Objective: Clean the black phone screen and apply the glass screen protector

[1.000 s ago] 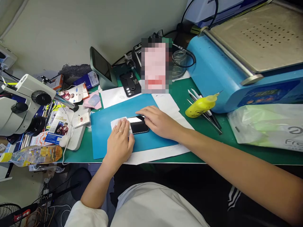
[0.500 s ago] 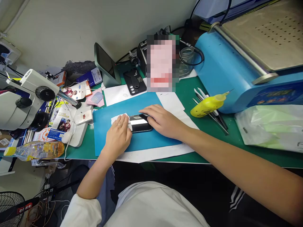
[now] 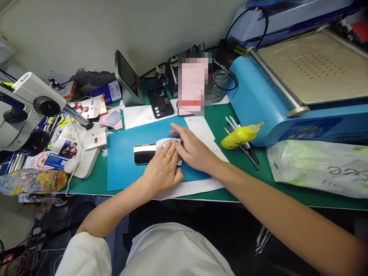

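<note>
A dark-screened phone [image 3: 144, 155] lies flat on the blue mat [image 3: 123, 176], its glass reflecting a bright band. Over its right half is a folded white tissue [image 3: 164, 142]. My left hand [image 3: 164, 165] presses this tissue down with its fingers flat and close together, a ring on one finger. At the phone's right end rests my right hand [image 3: 195, 149], thumb beside the left fingers and forefinger stretched past the far edge. Its fingers are apart, with nothing seen between them. Both hands cover the phone's right end, so any contact there is hidden.
A yellow squeeze bottle [image 3: 241, 137] lies over several thin tools at right, before a blue heating machine [image 3: 258, 103]. A plastic-wrapped packet [image 3: 313, 166] lies at front right. Behind the mat are a black phone case [image 3: 161, 102] and a small screen [image 3: 128, 78]. A microscope [image 3: 43, 97] stands left.
My left hand has slid the tissue from the phone's left end to its right half, baring the left part. My right forefinger has lifted away from the phone. The view has shifted slightly.
</note>
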The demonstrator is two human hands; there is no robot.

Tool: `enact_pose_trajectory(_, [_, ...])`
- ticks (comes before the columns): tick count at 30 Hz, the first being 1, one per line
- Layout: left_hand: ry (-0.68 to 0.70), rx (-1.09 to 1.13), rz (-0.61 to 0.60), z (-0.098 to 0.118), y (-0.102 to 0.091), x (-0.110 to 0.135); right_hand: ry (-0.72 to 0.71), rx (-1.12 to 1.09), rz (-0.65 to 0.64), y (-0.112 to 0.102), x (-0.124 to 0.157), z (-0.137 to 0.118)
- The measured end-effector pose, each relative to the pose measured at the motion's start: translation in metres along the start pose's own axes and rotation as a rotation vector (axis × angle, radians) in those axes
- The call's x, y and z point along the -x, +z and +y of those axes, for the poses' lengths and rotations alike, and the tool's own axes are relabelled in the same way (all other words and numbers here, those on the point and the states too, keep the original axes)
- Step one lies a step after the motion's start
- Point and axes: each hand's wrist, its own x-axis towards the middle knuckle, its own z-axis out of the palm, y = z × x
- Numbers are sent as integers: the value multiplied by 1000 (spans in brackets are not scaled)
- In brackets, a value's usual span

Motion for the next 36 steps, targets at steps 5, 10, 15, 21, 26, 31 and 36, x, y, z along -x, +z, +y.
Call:
enact_pose_trajectory(5, [-117,-61,12,-20,-4,40,-32,19,-17,-1,-2,-4])
enact_pose_trajectory(10, [-233,-93,-10,-47,-13,59,0,21,-25,1,-3,-6])
enact_pose_trajectory(15, [-307,-53,-64,-46,-20,44,17,26,-43,1,-2,-7])
enact_pose_trajectory(21, [-193,3,-142,-3,-12,8,26,29,-53,1,-1,-5])
enact_pose_trajectory(26, [-136,-8,-120,5,-6,5,35,30,-51,2,0,-1])
enact_pose_trajectory(31, [-185,-76,-69,-26,-10,44,34,31,-69,0,0,-4])
enact_pose_trajectory(36, [-308,-131,-9,-48,-15,71,38,47,-85,-2,-2,-8])
